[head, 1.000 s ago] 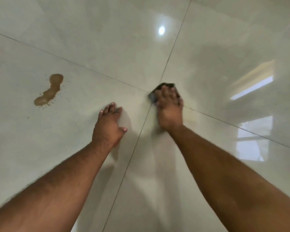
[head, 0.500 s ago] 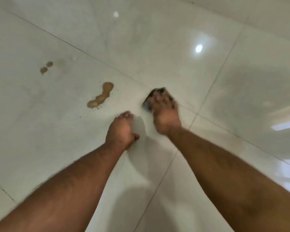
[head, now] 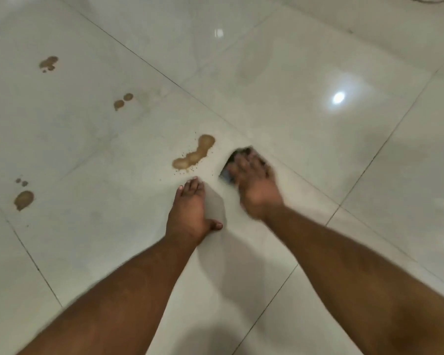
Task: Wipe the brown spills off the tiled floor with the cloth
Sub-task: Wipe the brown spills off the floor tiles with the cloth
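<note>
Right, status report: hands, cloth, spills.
Right hand presses dark cloth flat on floor. Left hand open, braced on tile. Nearest brown spill unwiped, left of cloth. Nothing in the way.

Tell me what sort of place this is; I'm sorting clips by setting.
Probably an indoor room, which one I cannot tell: large glossy tiled floor, a ceiling light's reflection, and brown spills on it.

Both forearms are showing bare — no sleeves, watch or rings — fine hair is covering them, and short nails are showing on the left hand (head: pixel 187 213); the right hand (head: pixel 256 185) is blurring.
</note>
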